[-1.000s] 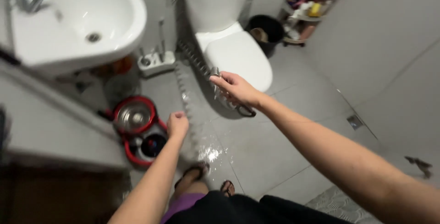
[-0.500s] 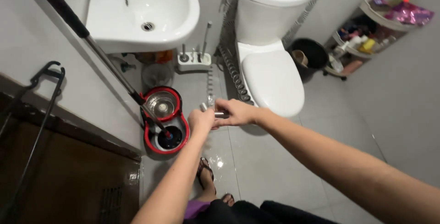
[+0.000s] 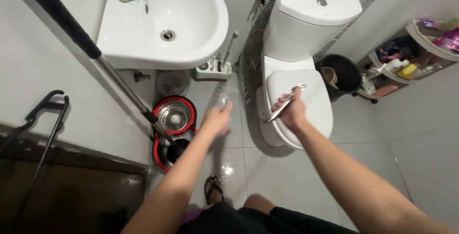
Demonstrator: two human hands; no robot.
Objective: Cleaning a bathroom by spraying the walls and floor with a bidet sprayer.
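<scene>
Our right hand [image 3: 292, 112] grips a chrome bidet sprayer head [image 3: 286, 104] over the closed lid of the white toilet [image 3: 306, 95], fingers wrapped round its handle, while our left hand [image 3: 217, 119] hangs apart from it above the grey floor tiles [image 3: 287, 176], fingers loosely curled on nothing we can make out. A wet patch [image 3: 224, 169] shines on the tiles by our sandalled foot [image 3: 213, 188], suggesting some rinsing is done, though most of the floor looks dry. The red spin-mop bucket [image 3: 173, 131] with its mop pole [image 3: 95, 57] stands below the white washbasin [image 3: 167, 23].
</scene>
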